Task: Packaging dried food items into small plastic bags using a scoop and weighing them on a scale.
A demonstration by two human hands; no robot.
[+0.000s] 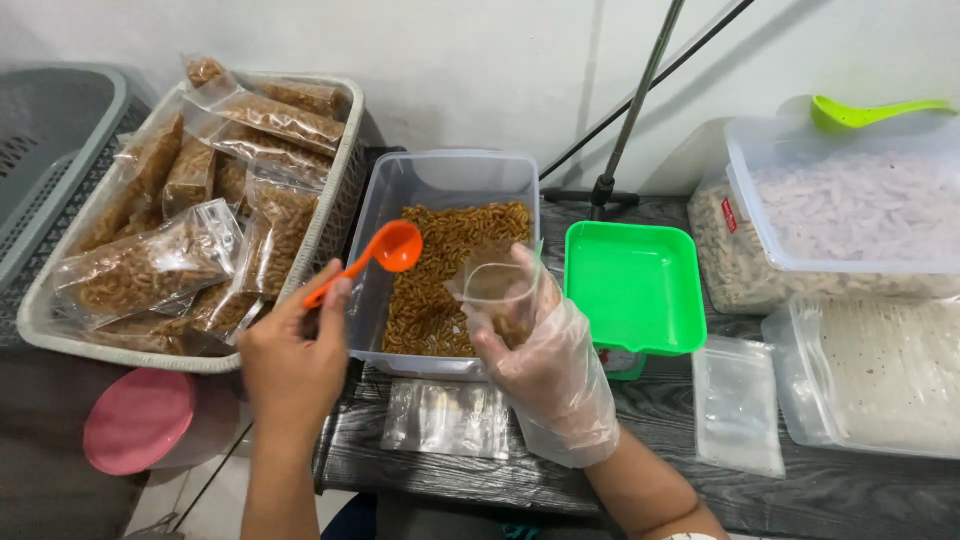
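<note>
Head view: left hand (292,362) pinching orange scoop (372,258) by its handle, bowl raised at 1 o'clock over clear tub (440,180) of brown snack (450,270). Right hand (545,360), gloved, gripping open small clear bag (497,290) at the tub's 3 o'clock edge, green tray (635,285) just beyond.

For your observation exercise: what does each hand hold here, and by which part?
Left hand holds the orange scoop by its handle end. Gloved right hand holds a small clear bag by its lower body, mouth open upward.

Two scoops are showing: one orange scoop (385,250), one green scoop (865,112); one green tray (632,290); one pink lid (138,420).
</note>
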